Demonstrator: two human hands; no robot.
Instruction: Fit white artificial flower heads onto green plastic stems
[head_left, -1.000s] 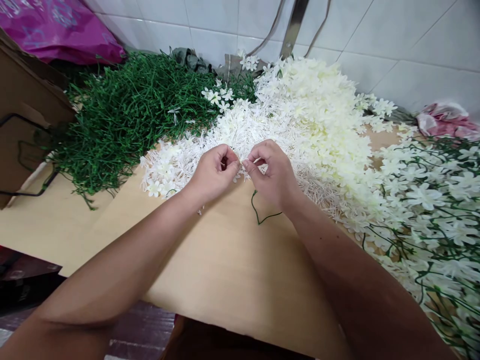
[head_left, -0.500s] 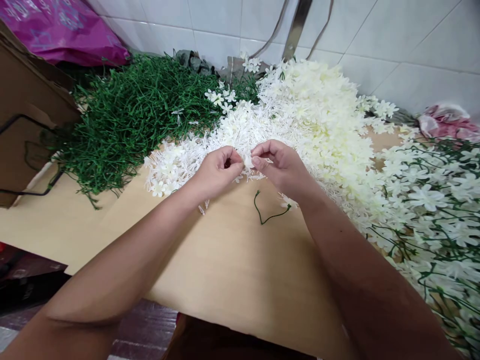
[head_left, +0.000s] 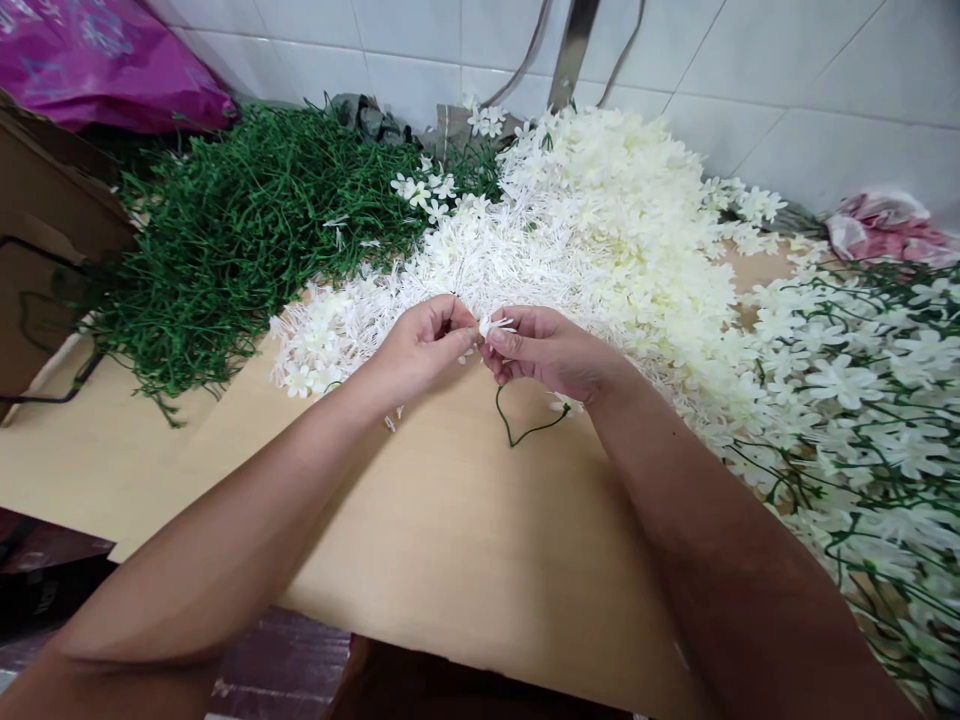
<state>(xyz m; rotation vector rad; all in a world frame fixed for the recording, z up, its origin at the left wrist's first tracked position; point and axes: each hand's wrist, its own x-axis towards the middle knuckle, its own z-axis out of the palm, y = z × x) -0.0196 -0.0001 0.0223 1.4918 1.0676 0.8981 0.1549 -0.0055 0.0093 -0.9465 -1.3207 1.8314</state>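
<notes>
My left hand [head_left: 435,340] and my right hand [head_left: 544,350] meet over the front edge of a white heap. Between their fingertips is a small white artificial flower piece [head_left: 491,325] with thin white strands pointing right; both hands pinch it. Just below my right hand, a bent green plastic stem [head_left: 512,443] lies on the board, a bit of white flower at its right end. Behind the hands spread loose white stamens [head_left: 480,250], running into a pile of cream fabric blossoms [head_left: 622,200] on the right.
Green plastic stems [head_left: 262,220] are heaped at the back left, beside a cardboard box [head_left: 52,250] and a purple bag [head_left: 112,70]. Finished-looking stemmed white flowers [head_left: 855,390] cover the right side. A tan board [head_left: 435,540] lies in front; a tiled wall [head_left: 420,45] stands behind.
My right hand has turned and dropped slightly, and the white flower piece now shows its strands between the fingertips. The whole view has shifted a little.
</notes>
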